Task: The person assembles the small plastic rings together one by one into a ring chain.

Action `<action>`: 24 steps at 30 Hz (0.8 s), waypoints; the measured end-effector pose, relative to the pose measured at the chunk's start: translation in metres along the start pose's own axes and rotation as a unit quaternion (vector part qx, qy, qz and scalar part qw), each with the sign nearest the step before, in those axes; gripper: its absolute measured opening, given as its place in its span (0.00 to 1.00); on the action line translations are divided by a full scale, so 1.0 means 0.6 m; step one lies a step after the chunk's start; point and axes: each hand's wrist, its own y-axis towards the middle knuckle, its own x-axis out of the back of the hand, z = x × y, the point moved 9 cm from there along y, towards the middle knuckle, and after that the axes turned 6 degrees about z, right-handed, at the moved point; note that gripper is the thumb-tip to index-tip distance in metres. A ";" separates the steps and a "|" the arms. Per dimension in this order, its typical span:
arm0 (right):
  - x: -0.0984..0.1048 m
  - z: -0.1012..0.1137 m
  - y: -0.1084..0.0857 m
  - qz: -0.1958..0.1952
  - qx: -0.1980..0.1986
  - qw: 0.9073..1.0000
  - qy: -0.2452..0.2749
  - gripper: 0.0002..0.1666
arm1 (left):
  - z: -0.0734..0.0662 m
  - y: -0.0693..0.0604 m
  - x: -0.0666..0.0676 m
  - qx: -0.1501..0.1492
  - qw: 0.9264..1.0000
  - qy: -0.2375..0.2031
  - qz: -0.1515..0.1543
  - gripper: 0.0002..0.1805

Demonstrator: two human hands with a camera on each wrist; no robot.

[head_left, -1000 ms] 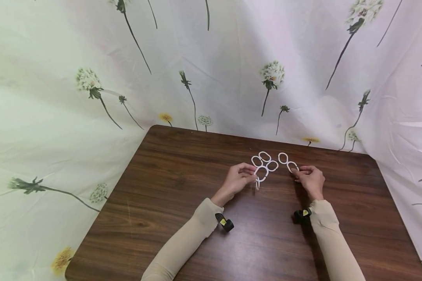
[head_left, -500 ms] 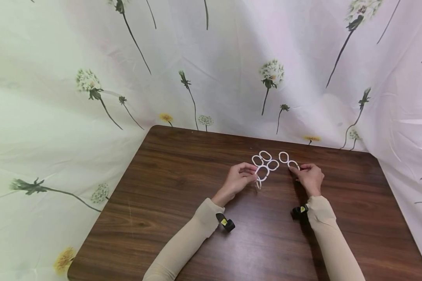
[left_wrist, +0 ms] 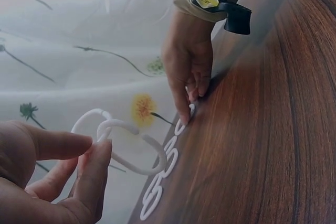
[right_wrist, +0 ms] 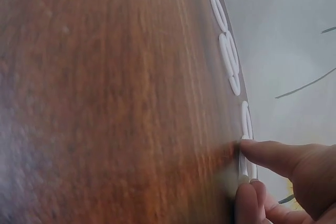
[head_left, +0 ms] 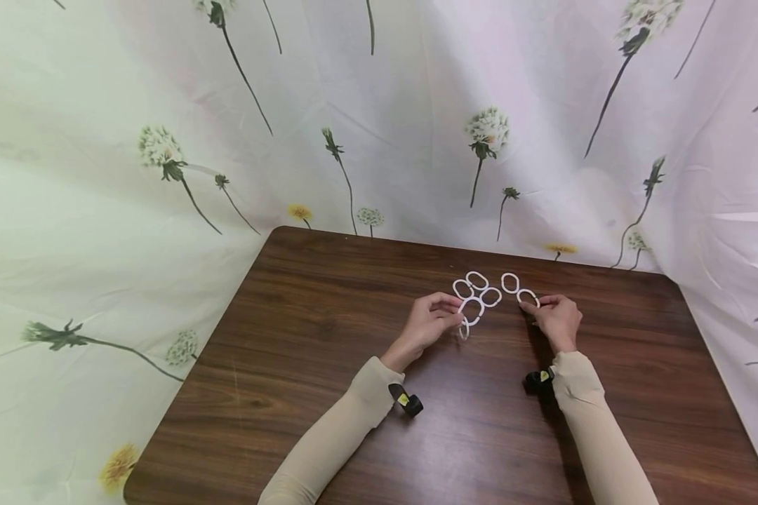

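Note:
My left hand [head_left: 428, 325] pinches white oval plastic rings between thumb and fingertips, raised above the table. In the left wrist view two rings show linked, one oval ring [left_wrist: 131, 167] passing through another; each looks like an open-gapped curtain ring or chain link. On the right, my right hand [head_left: 559, 324] pinches the near edge of a single white ring [right_wrist: 243, 163] at the tabletop. Just beyond it lies another flat ring [head_left: 509, 274], close to or touching it. Several loose rings [head_left: 476, 273] lie flat behind the left hand's pair.
A dark wood-grain table [head_left: 328, 337] lies under both hands, and the rings are near its far edge. Behind it hangs a white cloth [head_left: 391, 140] printed with dandelions. Each wrist wears a black camera band [head_left: 406, 400].
My right hand and wrist have shifted slightly forward and left, and the ring it pinches shows a little more fully. My left hand keeps its grip, with scarcely any movement.

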 end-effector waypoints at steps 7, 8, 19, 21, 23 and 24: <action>-0.001 0.018 -0.013 -0.009 0.039 0.999 -0.008 0.24 | 0.001 0.000 0.000 0.000 1.000 -0.011 0.000 0.14; -0.001 0.020 -0.015 -0.009 0.043 0.999 -0.011 0.24 | 0.001 -0.001 0.001 -0.001 1.000 -0.009 -0.001 0.14; -0.003 0.025 -0.022 -0.024 0.075 0.997 -0.010 0.18 | 0.000 -0.005 0.010 0.000 1.000 -0.017 -0.011 0.15; -0.004 0.026 -0.026 -0.024 0.087 0.996 0.004 0.17 | 0.000 -0.005 0.011 0.002 1.000 -0.022 -0.010 0.15; -0.005 0.026 -0.029 -0.018 0.096 0.995 0.022 0.15 | 0.001 -0.004 0.012 0.006 1.000 -0.026 -0.010 0.15; -0.006 0.027 -0.031 -0.016 0.100 0.994 0.028 0.15 | 0.001 -0.004 0.013 0.007 1.000 -0.026 -0.010 0.15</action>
